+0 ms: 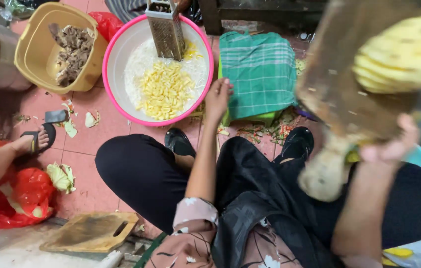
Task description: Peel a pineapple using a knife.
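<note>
Roughly, what I saw from the head view, label by label:

Left hand: my left hand reached forward with fingers loosely spread, clamped on nothing, touching the near rim of the pink basin.
Right hand: my right hand was closed on the lower edge of a wooden board, lifted and tilted close to the camera, blurred.
On the board: a pile of yellow slices lay on its upper end.
Basin: it sat on the tiled floor, holding white shreds, yellow cut pieces and an upright metal grater.
Beside the basin: a green checked cloth lay just right of it.
Farther left: a yellow tub held brown pieces.
</note>
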